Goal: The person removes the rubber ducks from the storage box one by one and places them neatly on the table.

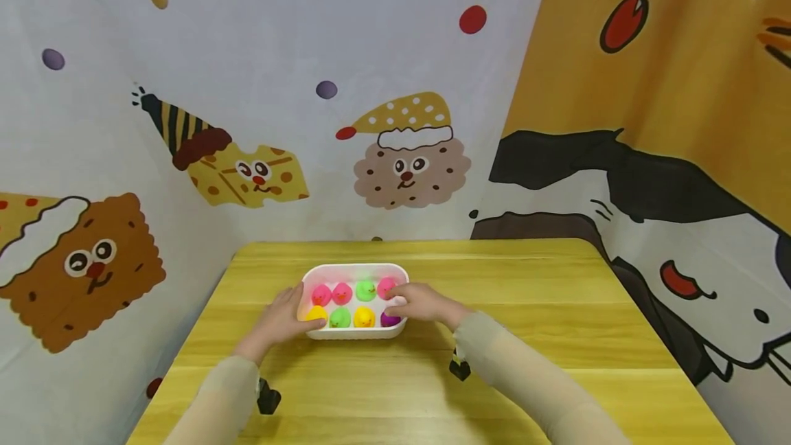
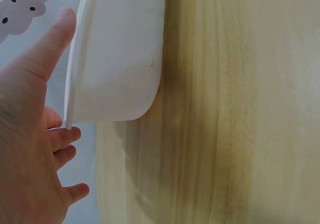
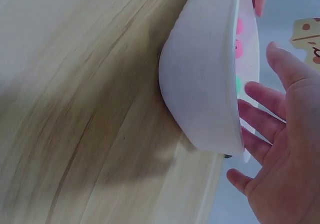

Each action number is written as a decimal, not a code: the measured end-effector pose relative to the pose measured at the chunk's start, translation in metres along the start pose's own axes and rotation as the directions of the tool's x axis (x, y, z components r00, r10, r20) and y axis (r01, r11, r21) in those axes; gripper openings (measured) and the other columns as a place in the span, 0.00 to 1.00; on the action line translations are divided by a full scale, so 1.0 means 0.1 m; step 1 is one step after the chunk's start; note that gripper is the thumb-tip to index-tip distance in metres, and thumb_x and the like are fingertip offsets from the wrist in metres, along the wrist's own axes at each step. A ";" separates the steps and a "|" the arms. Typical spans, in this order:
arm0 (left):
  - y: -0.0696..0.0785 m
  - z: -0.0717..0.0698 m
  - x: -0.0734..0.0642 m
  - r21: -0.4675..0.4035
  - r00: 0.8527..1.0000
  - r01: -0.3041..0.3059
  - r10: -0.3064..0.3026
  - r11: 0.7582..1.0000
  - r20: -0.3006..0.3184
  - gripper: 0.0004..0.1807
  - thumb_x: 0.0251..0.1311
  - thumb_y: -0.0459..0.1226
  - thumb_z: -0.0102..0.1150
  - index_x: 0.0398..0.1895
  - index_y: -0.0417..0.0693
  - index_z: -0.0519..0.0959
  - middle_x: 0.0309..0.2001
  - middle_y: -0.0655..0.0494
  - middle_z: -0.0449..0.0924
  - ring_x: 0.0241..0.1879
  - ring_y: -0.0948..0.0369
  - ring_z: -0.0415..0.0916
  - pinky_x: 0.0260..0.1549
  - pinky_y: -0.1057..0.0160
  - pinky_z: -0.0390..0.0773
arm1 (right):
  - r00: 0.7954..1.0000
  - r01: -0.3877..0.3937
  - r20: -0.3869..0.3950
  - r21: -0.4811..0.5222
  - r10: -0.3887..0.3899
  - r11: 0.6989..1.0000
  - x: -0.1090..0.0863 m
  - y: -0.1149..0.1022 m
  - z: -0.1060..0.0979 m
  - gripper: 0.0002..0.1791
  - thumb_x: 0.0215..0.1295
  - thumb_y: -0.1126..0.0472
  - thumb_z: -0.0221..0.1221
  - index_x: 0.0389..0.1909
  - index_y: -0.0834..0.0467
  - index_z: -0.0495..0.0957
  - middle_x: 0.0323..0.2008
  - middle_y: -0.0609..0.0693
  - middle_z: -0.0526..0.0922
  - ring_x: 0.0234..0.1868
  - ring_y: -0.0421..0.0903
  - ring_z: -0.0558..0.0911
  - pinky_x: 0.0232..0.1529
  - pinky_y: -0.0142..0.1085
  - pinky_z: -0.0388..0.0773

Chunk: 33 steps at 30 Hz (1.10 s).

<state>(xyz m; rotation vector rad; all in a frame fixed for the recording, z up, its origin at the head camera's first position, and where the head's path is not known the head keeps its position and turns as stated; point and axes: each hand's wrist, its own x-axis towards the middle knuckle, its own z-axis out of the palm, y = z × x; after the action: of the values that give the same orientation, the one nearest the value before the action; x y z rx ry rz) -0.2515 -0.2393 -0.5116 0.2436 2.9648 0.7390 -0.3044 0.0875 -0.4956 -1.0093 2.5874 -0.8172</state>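
A white plastic box [image 1: 355,334] holds several small rubber ducks: pink ducks [image 1: 342,293] and a green duck [image 1: 366,290] at the back, yellow ducks [image 1: 364,318], another green duck [image 1: 340,318] and a purple duck [image 1: 390,321] in front. My left hand [image 1: 283,316] grips the box's left end, thumb over the front corner and fingers along the end rim. At the right end, my right hand [image 1: 428,303] reaches over the rim with loosely spread fingers, close over the purple duck and the right-hand pink duck. In the right wrist view, its fingertips overlap the box's rim.
The box stands on a wooden table [image 1: 525,307], towards its back edge. Behind hangs a white cloth [image 1: 266,26] printed with cartoon snacks, and a cloth with cartoon animals [image 1: 568,88] is on the right. A dark wrist mount [image 1: 268,397] sits under the left sleeve.
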 end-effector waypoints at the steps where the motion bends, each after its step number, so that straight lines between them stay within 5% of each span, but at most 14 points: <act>1: 0.00 0.01 -0.01 -0.008 1.000 0.006 -0.006 1.000 0.006 0.61 0.51 0.63 0.63 0.74 0.31 0.47 0.71 0.31 0.55 0.67 0.37 0.52 0.61 0.31 0.55 | 1.000 -0.017 0.015 0.008 0.017 1.000 0.02 0.00 0.01 0.24 0.66 0.49 0.60 0.57 0.59 0.78 0.55 0.52 0.80 0.58 0.50 0.76 0.61 0.46 0.70; 8: -0.02 -0.02 -0.03 -0.061 0.997 0.067 -0.064 0.996 0.043 0.63 0.51 0.64 0.62 0.75 0.34 0.42 0.71 0.33 0.54 0.67 0.36 0.53 0.61 0.32 0.57 | 0.996 -0.037 0.083 -0.070 0.042 0.997 0.20 -0.03 0.01 0.23 0.63 0.46 0.62 0.52 0.58 0.81 0.50 0.47 0.83 0.53 0.47 0.78 0.57 0.43 0.73; 15: -0.03 -0.13 -0.04 -0.087 0.984 0.110 -0.097 0.990 0.149 0.68 0.46 0.63 0.67 0.76 0.35 0.38 0.68 0.28 0.59 0.62 0.35 0.63 0.57 0.34 0.65 | 0.988 -0.037 0.146 -0.131 0.056 0.991 0.28 -0.05 0.05 0.17 0.60 0.49 0.66 0.45 0.55 0.85 0.37 0.41 0.85 0.37 0.37 0.77 0.46 0.34 0.75; 22: 0.03 -0.12 0.00 -0.141 0.976 0.141 -0.113 0.980 0.187 0.69 0.44 0.63 0.69 0.76 0.38 0.37 0.70 0.29 0.55 0.62 0.36 0.62 0.59 0.34 0.62 | 0.994 0.005 0.107 -0.199 0.017 0.980 0.23 0.01 0.09 0.20 0.56 0.49 0.69 0.43 0.58 0.85 0.36 0.46 0.85 0.35 0.37 0.76 0.44 0.33 0.75; 33: 0.05 -0.07 0.01 -0.174 0.974 0.152 -0.117 0.973 0.196 0.68 0.47 0.60 0.69 0.76 0.39 0.35 0.71 0.30 0.53 0.62 0.36 0.63 0.59 0.34 0.62 | 0.996 -0.037 0.067 -0.243 0.055 0.969 0.19 0.00 0.14 0.14 0.55 0.47 0.70 0.35 0.52 0.85 0.27 0.37 0.78 0.32 0.39 0.71 0.38 0.33 0.71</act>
<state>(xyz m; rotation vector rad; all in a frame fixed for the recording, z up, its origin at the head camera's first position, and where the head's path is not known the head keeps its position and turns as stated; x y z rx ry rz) -0.2527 -0.2379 -0.5031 0.0902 2.6840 0.9171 -0.3125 0.0694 -0.5076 -1.0162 2.6820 -0.4514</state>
